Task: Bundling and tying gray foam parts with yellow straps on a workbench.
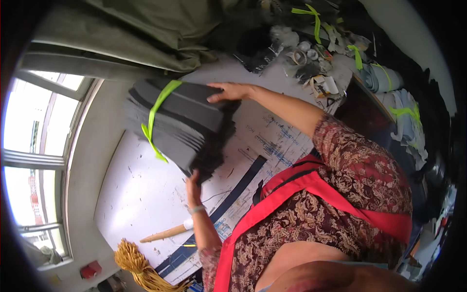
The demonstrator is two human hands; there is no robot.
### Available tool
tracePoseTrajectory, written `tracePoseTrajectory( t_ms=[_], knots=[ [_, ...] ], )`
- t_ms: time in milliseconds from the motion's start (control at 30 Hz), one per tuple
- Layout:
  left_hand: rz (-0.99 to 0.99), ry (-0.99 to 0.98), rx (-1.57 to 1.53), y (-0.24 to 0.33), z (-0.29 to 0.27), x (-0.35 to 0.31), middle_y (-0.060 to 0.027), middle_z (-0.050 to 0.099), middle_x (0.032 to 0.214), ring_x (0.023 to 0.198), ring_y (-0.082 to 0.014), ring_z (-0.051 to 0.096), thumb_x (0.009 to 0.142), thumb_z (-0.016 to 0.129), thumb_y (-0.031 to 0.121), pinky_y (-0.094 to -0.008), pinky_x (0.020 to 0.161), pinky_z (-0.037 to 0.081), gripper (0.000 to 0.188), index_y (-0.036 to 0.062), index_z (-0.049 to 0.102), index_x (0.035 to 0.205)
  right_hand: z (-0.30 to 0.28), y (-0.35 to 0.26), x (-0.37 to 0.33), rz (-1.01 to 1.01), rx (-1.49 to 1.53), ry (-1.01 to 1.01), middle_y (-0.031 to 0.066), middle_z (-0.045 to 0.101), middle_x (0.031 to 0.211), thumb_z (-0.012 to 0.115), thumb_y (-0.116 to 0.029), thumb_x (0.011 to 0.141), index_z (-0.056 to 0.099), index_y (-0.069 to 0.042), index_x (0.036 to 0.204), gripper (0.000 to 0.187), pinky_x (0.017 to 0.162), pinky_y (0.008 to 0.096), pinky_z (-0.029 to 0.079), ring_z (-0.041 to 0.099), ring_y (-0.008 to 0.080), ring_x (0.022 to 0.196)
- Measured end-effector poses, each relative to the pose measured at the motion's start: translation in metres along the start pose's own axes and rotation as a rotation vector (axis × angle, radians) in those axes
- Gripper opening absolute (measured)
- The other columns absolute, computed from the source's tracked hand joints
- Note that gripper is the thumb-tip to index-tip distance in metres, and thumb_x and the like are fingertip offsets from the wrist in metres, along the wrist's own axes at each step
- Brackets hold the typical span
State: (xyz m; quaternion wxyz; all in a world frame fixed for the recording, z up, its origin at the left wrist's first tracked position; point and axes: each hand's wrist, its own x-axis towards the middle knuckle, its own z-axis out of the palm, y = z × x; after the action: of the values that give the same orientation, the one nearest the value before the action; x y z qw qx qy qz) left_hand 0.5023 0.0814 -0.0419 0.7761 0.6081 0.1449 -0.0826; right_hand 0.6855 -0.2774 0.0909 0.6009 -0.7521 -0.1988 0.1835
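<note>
I am seeing my left hand's (193,184) fingertips disappearing under the grey fabric bundle (182,124), its underside hiding beyond them.

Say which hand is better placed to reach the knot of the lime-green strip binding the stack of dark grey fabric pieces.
Probably the left hand: it touches the near edge of the stack, close to the hanging ends of the strip. The right hand lies flat on the far side.

A thick, fanned stack of dark grey fabric pieces (187,124), bound by a lime-green strip (154,117), rests tilted on the white counter (141,194).
</note>
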Motion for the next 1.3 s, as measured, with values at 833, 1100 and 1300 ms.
tracePoseTrajectory(
  t_ms=[833,1100,1300],
  knots=[
    [0.007,-0.621,0.241,0.087,0.242,0.076,-0.0127,0.057,0.111,0.100,-0.0216,0.058,0.075,0.052,-0.003,-0.0295,0.086,0.048,0.050,-0.0026,0.043,0.124,-0.056,0.030,-0.308,-0.183,0.713,0.819,0.0088,0.036,0.139,0.074,-0.020,0.073,0.020,-0.009,0.145,0.091,0.102,0.0297,0.033,0.038,0.0162,0.124],
    [0.022,-0.875,0.273,0.102,0.347,0.111,-0.0116,0.061,0.106,0.089,-0.0180,0.060,0.078,0.061,-0.004,-0.0280,0.079,0.050,0.053,-0.0028,0.042,0.128,-0.068,0.055,-0.353,-0.501,0.841,1.127,0.0065,0.036,0.141,0.068,-0.015,0.079,0.025,-0.012,0.144,0.077,0.104,0.0359,0.033,0.038,0.0200,0.128],
    [0.204,-0.913,0.287,0.155,0.411,0.129,-0.0089,0.060,0.112,0.095,-0.0146,0.057,0.075,0.066,-0.003,-0.0250,0.086,0.045,0.072,0.0028,0.034,0.139,-0.117,0.039,-0.347,-0.591,0.770,1.145,0.0020,0.035,0.142,0.064,-0.027,0.083,0.026,-0.016,0.143,0.072,0.105,0.0333,0.031,0.036,0.0191,0.128]
  ],
)
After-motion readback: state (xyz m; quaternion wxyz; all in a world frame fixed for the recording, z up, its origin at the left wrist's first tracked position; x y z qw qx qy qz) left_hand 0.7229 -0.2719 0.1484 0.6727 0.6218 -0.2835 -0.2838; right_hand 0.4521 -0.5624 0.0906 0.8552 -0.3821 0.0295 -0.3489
